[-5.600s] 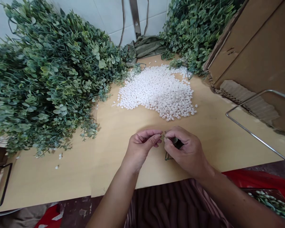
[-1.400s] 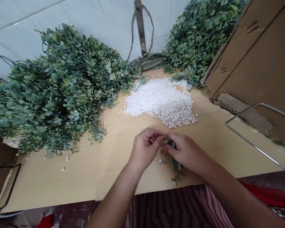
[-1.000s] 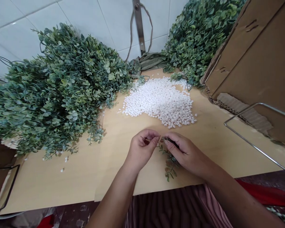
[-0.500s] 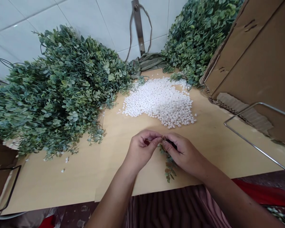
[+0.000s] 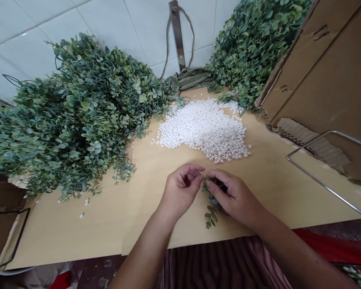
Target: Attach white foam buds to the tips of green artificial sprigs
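Observation:
Near the table's front edge, my right hand (image 5: 228,190) is closed around an artificial leaf sprig (image 5: 210,217), whose lower leaves hang out below the fingers. My left hand (image 5: 183,184) is beside it, thumb and forefinger pinched close to the sprig's tip; whether something small sits between those fingers is hidden. Just beyond both hands lies a spread pile of small white plastic beads or caps (image 5: 203,128).
A large heap of artificial greenery (image 5: 87,116) fills the left side, and another heap (image 5: 258,52) stands at back right. A cardboard box (image 5: 325,76) and a bent metal wire frame (image 5: 321,182) are on the right. A few white pieces (image 5: 82,215) lie at left.
My fingertips have parted slightly, the left hand drawing a little away from the right. The sprig's hanging leaves have swung slightly left. The view has shifted a little.

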`<state>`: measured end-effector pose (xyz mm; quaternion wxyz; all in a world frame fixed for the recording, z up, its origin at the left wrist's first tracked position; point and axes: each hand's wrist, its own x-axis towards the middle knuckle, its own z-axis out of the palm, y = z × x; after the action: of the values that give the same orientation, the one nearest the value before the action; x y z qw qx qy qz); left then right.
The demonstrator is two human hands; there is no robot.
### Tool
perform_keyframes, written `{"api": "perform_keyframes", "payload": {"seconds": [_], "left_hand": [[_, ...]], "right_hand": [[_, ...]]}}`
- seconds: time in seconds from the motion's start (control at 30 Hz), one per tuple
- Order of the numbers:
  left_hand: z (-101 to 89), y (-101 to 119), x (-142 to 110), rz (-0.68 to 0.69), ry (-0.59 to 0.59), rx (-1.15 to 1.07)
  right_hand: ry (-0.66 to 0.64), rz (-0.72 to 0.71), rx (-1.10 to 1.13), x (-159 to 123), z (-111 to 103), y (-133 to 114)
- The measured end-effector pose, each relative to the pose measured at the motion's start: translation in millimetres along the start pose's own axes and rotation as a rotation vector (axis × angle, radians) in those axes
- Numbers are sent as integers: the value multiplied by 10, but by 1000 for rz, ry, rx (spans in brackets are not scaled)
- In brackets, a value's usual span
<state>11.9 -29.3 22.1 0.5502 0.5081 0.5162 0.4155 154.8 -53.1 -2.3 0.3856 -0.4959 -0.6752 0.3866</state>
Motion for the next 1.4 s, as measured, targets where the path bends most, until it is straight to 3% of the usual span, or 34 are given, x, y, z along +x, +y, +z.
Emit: {"api": "perform_keyframes", "payload": {"seconds": [0.33, 0.43, 0.5, 0.57, 0.67, 0.8, 0.87, 0.93, 1.03, 1.13, 1.27, 1.4], "left_hand": [[-26, -15, -14, 37, -63, 114], [-155, -46, 147, 126, -14, 333], [-278, -58, 332, 220, 135, 597], [-394, -67, 529, 206, 243, 848], [-485, -88, 736, 191, 263, 1071], [-479, -124, 810, 234, 263, 1154], [-470, -125, 806, 242, 271, 1101], [-458, -104, 776, 194, 283, 907], [-387, -37, 624, 68, 253, 361], [-227, 13, 348, -76, 121, -85], [-6, -29, 46, -201, 25, -278], [64, -102, 3, -211, -2, -329]], "right_hand": [[-17, 83, 121, -8, -6, 53], [-22, 102, 142, -14, -4, 66], [-23, 112, 148, -19, -1, 69], [-24, 122, 148, -25, 4, 69], [-14, 116, 140, -27, 12, 65], [-15, 119, 115, -13, 15, 55], [-11, 118, 98, -8, 12, 51], [-2, 113, 92, -10, 7, 49], [6, 102, 103, -22, 2, 45], [20, 84, 117, -30, 0, 40], [58, 67, 141, -37, -13, 32], [110, 85, 180, -37, -31, 12]]}}
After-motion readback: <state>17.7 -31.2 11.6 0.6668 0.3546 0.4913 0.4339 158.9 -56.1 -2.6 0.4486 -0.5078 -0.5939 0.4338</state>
